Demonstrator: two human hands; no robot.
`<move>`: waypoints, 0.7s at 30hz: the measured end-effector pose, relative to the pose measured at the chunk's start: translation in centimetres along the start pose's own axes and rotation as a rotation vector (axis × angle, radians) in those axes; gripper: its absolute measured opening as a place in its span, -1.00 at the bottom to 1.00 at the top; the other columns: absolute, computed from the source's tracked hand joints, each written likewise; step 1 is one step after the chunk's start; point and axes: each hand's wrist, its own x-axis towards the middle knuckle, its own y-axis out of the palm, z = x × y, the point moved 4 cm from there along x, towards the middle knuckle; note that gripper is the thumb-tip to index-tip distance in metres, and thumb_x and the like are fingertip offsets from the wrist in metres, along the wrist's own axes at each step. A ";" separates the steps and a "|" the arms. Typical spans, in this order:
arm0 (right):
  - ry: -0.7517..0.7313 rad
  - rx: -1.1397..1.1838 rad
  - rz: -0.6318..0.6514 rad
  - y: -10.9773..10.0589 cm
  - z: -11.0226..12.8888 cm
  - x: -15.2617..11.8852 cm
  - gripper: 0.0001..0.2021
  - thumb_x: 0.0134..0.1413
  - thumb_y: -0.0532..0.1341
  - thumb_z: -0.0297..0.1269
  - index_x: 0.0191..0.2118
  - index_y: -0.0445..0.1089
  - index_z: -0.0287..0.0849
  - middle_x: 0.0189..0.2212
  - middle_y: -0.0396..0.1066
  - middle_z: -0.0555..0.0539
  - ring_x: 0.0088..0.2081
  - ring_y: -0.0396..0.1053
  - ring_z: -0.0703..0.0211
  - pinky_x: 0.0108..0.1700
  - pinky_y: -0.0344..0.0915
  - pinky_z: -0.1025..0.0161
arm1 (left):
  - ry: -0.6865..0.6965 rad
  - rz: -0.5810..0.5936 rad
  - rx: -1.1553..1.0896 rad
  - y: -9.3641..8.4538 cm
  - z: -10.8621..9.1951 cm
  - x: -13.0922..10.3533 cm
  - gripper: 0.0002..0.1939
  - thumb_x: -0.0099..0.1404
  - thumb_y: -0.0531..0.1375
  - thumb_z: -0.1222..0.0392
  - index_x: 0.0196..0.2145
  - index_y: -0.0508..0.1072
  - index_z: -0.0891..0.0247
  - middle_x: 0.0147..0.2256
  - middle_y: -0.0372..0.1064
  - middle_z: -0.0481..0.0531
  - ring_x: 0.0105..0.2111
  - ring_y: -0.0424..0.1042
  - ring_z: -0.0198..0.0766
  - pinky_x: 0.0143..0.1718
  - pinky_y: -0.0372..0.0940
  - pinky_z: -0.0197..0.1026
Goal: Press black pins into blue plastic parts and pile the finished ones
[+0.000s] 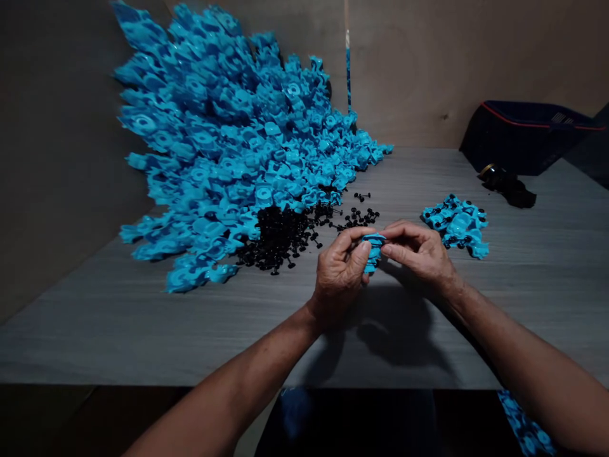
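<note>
1. One small blue piece (373, 261) is over the grey tabletop (190, 336), pinched between the left hand's (339, 271) thumb and fingers
2. The right hand's (422, 254) thumb and fingertips close in at its upper right edge; I cannot tell whether they pinch it
3. Many black wheeled axles (280, 238) lie beside a tall blue heap (228, 139)
4. Fewer blue pieces with black wheels (459, 226) lie right, near a dark bin (518, 143)

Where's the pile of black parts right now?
In the head view, the black pile lies on the table left of centre, against the big blue heap's near right edge, left of the left hand.
</note>
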 end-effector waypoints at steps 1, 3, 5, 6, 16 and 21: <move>-0.001 -0.014 -0.017 0.1 0.0 -0.1 -0.72 -0.06 0.46 -0.06 -0.31 0.57 -0.14 -0.33 0.53 -0.05 -0.29 0.48 0.18 -0.20 0.46 0.19 | -0.006 -0.006 0.001 0.0 0.0 0.0 -0.73 0.38 0.21 0.05 -0.06 0.49 0.26 -0.51 0.38 -0.11 -0.66 0.32 -0.43 -0.62 0.23 -0.35; 0.006 -0.022 -0.045 0.2 -0.2 -0.2 -0.72 -0.06 0.46 -0.05 -0.32 0.55 -0.15 -0.36 0.52 -0.04 -0.32 0.47 0.20 -0.24 0.44 0.21 | -0.019 -0.017 -0.028 0.2 0.0 0.0 -0.73 0.36 0.23 0.05 -0.08 0.49 0.26 -0.49 0.40 -0.10 -0.67 0.32 -0.43 -0.63 0.23 -0.35; 0.030 0.006 -0.040 0.2 -0.7 -0.1 -0.71 -0.06 0.46 -0.04 -0.31 0.54 -0.15 -0.37 0.51 -0.03 -0.33 0.46 0.20 -0.24 0.44 0.21 | -0.055 -0.015 -0.099 0.5 0.1 0.3 -0.72 0.34 0.25 0.04 -0.09 0.48 0.27 -0.47 0.42 -0.09 -0.68 0.33 -0.43 -0.63 0.25 -0.34; 0.045 0.022 -0.031 0.0 -1.0 0.0 -0.70 -0.05 0.45 -0.04 -0.29 0.53 -0.14 -0.36 0.52 -0.03 -0.32 0.46 0.19 -0.23 0.45 0.20 | -0.083 -0.014 -0.149 0.6 0.2 0.6 -0.70 0.33 0.26 0.02 -0.09 0.48 0.27 -0.47 0.43 -0.08 -0.68 0.33 -0.43 -0.64 0.26 -0.33; -0.281 -0.908 0.050 -2.7 -3.8 1.8 -0.63 0.25 0.20 -0.35 0.16 0.42 -0.17 0.09 0.41 -0.28 0.11 0.33 -0.12 0.17 0.27 -0.17 | -0.182 -0.421 -0.396 -4.4 -0.2 4.7 -0.78 0.16 0.29 0.27 -0.21 0.40 0.19 -0.33 0.43 -0.05 -0.36 0.56 -0.28 -0.61 0.28 -0.43; -0.388 -1.011 0.269 0.4 -2.5 0.5 -0.66 0.34 0.16 -0.20 0.14 0.42 -0.17 0.03 0.42 -0.27 0.04 0.35 -0.07 0.07 0.30 -0.03 | -0.195 -0.112 -0.259 1.5 -1.9 6.9 -0.74 0.14 0.22 0.39 -0.18 0.47 0.28 -0.40 0.41 -0.03 -0.56 0.40 -0.35 -0.69 0.19 -0.38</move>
